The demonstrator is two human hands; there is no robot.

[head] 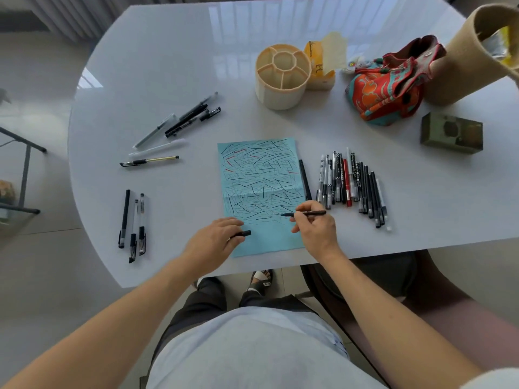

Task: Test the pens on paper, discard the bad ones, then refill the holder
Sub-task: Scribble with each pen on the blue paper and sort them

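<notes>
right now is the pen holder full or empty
Empty. The round cream pen holder stands upright, and its open compartments show only bare walls; the pens lie out on the table.

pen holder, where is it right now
In the head view the pen holder stands at the table's far side, right of centre, beside the yellow tissue pack, beyond the blue paper.

One blue paper (259,189), one cream holder (282,77), three pens (133,223) at left.
</notes>
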